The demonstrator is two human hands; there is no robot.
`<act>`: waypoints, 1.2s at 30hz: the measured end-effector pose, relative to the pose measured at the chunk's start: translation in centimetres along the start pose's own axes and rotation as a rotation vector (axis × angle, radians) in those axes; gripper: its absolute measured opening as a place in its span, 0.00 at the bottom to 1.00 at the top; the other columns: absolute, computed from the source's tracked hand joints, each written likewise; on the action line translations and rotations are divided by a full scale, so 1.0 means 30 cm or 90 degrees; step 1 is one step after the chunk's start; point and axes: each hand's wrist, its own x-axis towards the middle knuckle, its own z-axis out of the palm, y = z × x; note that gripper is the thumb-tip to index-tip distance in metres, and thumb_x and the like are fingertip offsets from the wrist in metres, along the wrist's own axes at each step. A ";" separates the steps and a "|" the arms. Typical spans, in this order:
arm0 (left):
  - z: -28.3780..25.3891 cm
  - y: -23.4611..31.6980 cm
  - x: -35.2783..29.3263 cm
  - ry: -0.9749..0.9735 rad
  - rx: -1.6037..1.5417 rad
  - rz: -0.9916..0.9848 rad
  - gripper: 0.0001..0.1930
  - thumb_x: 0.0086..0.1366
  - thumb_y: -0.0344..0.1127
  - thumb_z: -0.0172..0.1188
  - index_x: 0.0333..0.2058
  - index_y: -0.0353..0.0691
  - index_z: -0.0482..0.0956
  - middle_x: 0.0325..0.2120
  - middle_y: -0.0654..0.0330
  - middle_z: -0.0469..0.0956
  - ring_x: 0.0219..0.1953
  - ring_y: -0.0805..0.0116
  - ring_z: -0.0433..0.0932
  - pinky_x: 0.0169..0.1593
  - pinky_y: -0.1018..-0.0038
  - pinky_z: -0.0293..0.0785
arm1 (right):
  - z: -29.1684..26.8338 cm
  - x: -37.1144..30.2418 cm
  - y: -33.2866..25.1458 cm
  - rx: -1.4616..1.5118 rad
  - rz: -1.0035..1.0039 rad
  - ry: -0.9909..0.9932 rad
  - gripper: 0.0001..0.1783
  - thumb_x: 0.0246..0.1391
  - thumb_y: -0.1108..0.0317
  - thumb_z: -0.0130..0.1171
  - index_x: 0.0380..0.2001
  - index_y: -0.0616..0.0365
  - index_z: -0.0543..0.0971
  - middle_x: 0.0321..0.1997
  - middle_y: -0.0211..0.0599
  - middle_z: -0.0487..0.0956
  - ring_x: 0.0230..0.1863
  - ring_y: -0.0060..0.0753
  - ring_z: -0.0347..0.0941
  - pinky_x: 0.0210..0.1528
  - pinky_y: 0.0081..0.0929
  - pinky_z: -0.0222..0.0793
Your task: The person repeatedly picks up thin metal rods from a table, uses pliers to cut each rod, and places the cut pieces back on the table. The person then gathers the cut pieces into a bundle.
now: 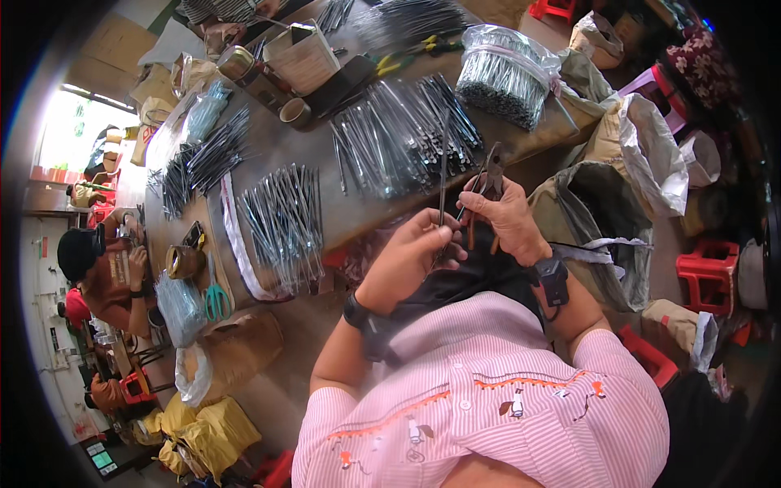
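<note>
a: start nearest. what's on the shirt?
b: the pink striped shirt (468, 404) has small stitched figures along an orange line; pictures rather than lettering.
a: and the hands?
b: left hand (415, 248): thumb and fingers pinched on a thin metal strip (443, 159). right hand (506, 218): curled around pliers (494, 172).
a: where does the strip point?
b: it's out in front of the body, at the near edge of the table (317, 118). its long axis runs almost straight away from the wearer, the far end over the strips lying there. the pliers' nose points away too, their orange handles back toward the body. whether they bite anything, i can't tell.
a: on the tabletop?
b: a loose pile of strips (281, 220) to the left, a wider pile (407, 134) ahead, both mostly lying lengthwise away from the wearer. past that, a plastic-wrapped bundle (504, 77).
a: any writing farther off?
b: at far left, a co-worker's top (116, 272) seems to carry a print, too small to make out.
</note>
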 end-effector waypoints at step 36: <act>0.015 -0.029 0.047 0.206 0.591 0.438 0.13 0.62 0.21 0.56 0.45 0.37 0.80 0.27 0.63 0.68 0.28 0.75 0.67 0.32 0.80 0.64 | -0.136 -0.111 0.002 -0.509 -0.015 -0.205 0.46 0.37 0.73 0.51 0.67 0.52 0.58 0.43 0.40 0.68 0.39 0.35 0.69 0.46 0.29 0.68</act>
